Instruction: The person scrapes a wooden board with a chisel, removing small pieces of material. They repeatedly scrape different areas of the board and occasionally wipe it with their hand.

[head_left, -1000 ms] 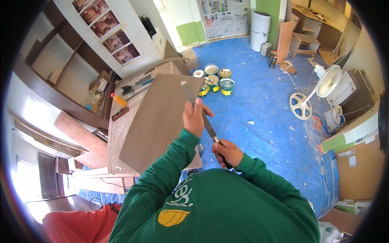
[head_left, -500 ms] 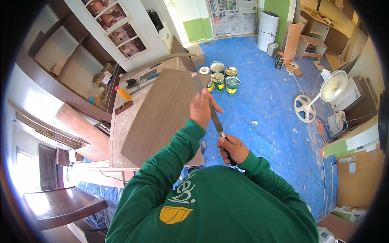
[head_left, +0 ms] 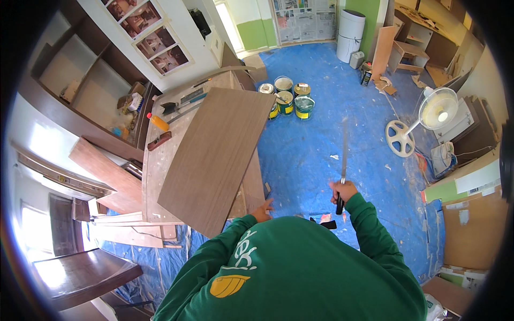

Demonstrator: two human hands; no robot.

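Fingers of the right hand curl closed around the black handle of a long file, which points away from the body above the blue floor sheet. The left hand is partly open, fingers loosely spread beside the desk, gripping nothing visible; whether it touches anything cannot be told. A brown board lies on the desk. The file's far end blurs, and a dark shape by the green shirt is partly hidden.

A white fan and clustered paint cans stand on blue sheeting
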